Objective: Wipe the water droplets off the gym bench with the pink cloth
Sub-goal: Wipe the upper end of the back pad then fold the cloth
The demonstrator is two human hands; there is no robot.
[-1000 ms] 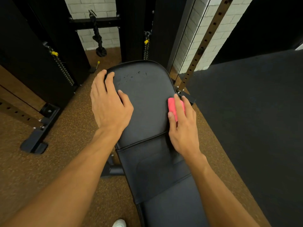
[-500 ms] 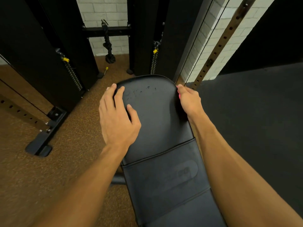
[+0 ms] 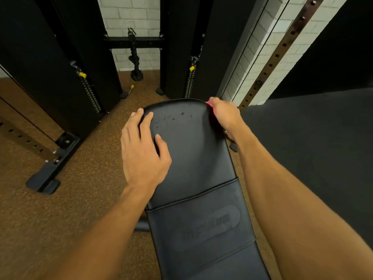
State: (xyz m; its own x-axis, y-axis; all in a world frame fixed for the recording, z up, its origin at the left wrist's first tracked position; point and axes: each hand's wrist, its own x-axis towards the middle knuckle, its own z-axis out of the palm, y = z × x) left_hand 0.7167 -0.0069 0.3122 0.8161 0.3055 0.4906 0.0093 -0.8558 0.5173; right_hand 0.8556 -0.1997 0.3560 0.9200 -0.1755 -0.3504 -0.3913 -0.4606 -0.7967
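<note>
Flooring (image 3: 66, 219) of speckled brown is filling the left of your view, and a black rack foot (image 3: 43, 183) is sitting on it beside two dark weight towers, each carrying a yellow pin (image 3: 82, 74). Between the towers a black rope handle (image 3: 134, 61) is hanging from a crossbar in front of a white brick wall (image 3: 129, 15). Your left hand (image 3: 143, 152) is lying flat on the left side of the bench (image 3: 193, 164), fingers straight and slightly spread, their tips reaching the far-left corner of the black pad. Just right of those fingertips, water droplets (image 3: 178, 117) are sitting in a scattered band across the far end of the pad, between your two hands. Your right hand (image 3: 225, 118) is curling over the far-right corner and gripping the pink cloth (image 3: 210, 105), of which only a thin strip is showing at the fingertips and along the pad's edge. The cloth is touching that corner, near the droplets but apart from them. Further right, a brown upright (image 3: 282, 49) with holes is running up the brick, and a dark floor (image 3: 323, 148) is spreading beyond your right forearm.
</note>
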